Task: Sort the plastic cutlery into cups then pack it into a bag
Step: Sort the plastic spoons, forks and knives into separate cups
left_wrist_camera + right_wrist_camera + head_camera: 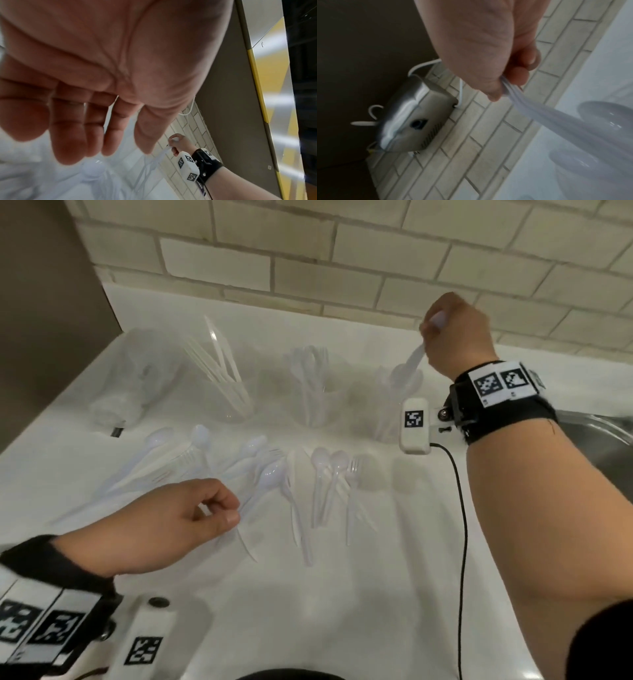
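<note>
Three clear cups stand in a row on the white counter: knives in the left cup (227,392), forks in the middle cup (313,395), spoons in the right cup (390,409). My right hand (428,332) is above the right cup and pinches the handles of white spoons (556,119), whose bowls hang down at the cup's mouth. Loose white spoons, forks and knives (270,474) lie in front of the cups. My left hand (222,513) is low over them, fingers curled, thumb and forefinger pinching a white handle. A crumpled clear bag (137,378) lies at the back left.
A steel sink (603,440) borders the counter on the right. A brick wall (308,268) runs behind the cups, and a brown panel (41,302) closes the left side. A metal box (412,119) with white cables hangs on the wall. A black cable (459,508) trails from my right wrist.
</note>
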`<state>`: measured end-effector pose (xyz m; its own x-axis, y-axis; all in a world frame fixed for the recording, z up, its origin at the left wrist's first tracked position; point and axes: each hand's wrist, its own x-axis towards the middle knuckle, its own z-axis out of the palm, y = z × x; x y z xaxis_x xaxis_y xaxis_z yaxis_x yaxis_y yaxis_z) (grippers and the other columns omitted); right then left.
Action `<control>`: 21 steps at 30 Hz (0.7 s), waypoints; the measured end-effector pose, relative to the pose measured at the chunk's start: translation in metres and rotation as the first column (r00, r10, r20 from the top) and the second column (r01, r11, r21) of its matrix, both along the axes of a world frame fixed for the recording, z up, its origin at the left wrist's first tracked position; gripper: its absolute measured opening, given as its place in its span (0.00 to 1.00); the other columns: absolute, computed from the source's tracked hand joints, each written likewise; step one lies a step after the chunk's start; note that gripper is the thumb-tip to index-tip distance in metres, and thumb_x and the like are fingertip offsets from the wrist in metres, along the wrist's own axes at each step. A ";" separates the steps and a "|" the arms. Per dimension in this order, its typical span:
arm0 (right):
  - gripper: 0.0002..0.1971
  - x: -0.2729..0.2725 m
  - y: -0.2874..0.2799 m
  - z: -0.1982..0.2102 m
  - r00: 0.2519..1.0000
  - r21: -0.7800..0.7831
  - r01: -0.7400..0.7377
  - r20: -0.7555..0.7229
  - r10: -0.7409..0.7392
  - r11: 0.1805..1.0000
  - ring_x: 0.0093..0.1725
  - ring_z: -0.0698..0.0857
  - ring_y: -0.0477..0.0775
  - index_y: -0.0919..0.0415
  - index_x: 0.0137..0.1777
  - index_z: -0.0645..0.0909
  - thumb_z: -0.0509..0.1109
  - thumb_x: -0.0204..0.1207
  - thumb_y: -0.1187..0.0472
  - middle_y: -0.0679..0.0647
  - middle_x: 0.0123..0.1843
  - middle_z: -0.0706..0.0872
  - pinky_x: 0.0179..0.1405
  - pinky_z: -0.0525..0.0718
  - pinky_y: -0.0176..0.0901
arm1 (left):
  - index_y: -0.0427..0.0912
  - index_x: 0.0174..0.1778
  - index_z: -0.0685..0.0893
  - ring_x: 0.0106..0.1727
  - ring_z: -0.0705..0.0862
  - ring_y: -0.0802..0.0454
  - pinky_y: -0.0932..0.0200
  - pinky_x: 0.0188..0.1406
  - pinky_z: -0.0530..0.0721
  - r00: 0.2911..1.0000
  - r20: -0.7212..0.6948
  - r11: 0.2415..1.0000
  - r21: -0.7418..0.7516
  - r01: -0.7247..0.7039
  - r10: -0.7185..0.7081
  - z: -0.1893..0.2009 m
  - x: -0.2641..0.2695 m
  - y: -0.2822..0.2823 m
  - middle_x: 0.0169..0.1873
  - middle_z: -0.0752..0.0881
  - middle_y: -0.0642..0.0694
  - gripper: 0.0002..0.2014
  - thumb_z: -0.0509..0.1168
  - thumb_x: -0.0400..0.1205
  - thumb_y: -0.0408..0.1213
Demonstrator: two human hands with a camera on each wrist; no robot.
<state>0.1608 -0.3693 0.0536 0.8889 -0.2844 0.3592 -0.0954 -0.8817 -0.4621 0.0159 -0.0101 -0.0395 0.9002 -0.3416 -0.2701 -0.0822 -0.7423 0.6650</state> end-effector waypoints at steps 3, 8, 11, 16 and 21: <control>0.12 0.012 0.007 -0.015 0.971 -0.078 -0.019 -0.238 0.000 0.997 0.54 0.87 0.64 0.63 0.61 0.77 0.65 0.79 0.59 0.62 0.56 0.86 0.52 0.84 0.47 | 0.60 0.48 0.82 0.36 0.83 0.66 0.73 0.34 0.76 0.998 -0.067 0.995 0.101 0.004 0.003 -0.007 -0.007 0.008 0.39 0.86 0.61 0.09 0.70 0.74 0.55; 0.26 -0.003 0.017 -0.017 0.987 -0.101 0.065 -0.137 -0.078 0.993 0.64 0.82 0.61 0.61 0.69 0.73 0.72 0.75 0.49 0.61 0.64 0.83 0.55 0.77 0.44 | 0.57 0.60 0.75 0.47 0.81 0.61 0.66 0.44 0.76 0.992 0.007 0.975 0.185 -0.122 0.123 -0.014 -0.002 0.011 0.53 0.78 0.58 0.27 0.77 0.68 0.53; 0.14 -0.034 0.041 -0.027 0.996 -0.122 -0.029 -0.091 0.018 0.992 0.58 0.84 0.61 0.60 0.53 0.80 0.72 0.74 0.52 0.60 0.52 0.87 0.54 0.76 0.43 | 0.52 0.69 0.71 0.54 0.77 0.57 0.63 0.49 0.72 0.987 0.074 0.962 0.224 -0.156 0.143 -0.010 0.009 0.006 0.56 0.74 0.53 0.37 0.79 0.67 0.52; 0.22 -0.081 0.067 -0.070 0.719 -0.118 -0.194 -0.692 0.060 0.974 0.39 0.84 0.57 0.67 0.44 0.82 0.69 0.77 0.44 0.62 0.45 0.87 0.43 0.83 0.45 | 0.48 0.73 0.65 0.56 0.79 0.48 0.56 0.51 0.79 0.999 -0.043 0.908 0.419 -0.005 0.026 -0.013 0.018 -0.019 0.58 0.74 0.47 0.42 0.75 0.67 0.59; 0.27 -0.107 0.077 -0.096 0.578 -0.019 -0.125 -0.814 0.057 0.992 0.31 0.80 0.50 0.61 0.38 0.75 0.62 0.77 0.34 0.55 0.35 0.81 0.29 0.73 0.39 | 0.50 0.77 0.60 0.64 0.76 0.39 0.49 0.61 0.78 0.999 -0.046 0.874 0.485 0.027 -0.006 -0.019 0.023 -0.041 0.67 0.67 0.41 0.38 0.67 0.75 0.58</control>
